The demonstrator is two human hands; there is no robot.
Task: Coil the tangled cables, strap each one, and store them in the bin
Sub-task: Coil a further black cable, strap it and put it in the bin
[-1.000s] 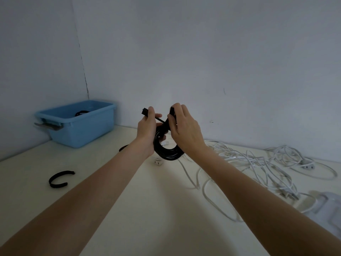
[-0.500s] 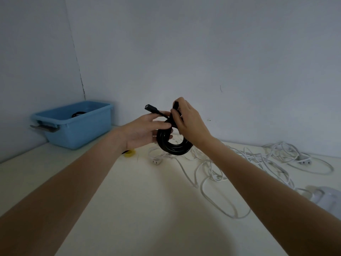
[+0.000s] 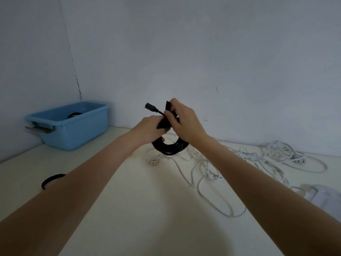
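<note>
Both hands held a black cable (image 3: 170, 147) above the worktop (image 3: 147, 209). It was wound into a tight round coil that hung below the grip, with a plug end (image 3: 149, 106) jutting up and left. The left hand (image 3: 149, 129) clasped the coil's top; the right hand (image 3: 184, 121) pinched a black strap (image 3: 167, 115) wrapped there. White cables (image 3: 239, 163) sprawled beneath and rightward, a blue bin (image 3: 73, 124) far left.

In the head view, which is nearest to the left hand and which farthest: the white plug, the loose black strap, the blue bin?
From the left hand:
1. White plug, on the table just below it.
2. Blue bin, far left, by the wall.
3. Loose black strap, near left edge.
</note>
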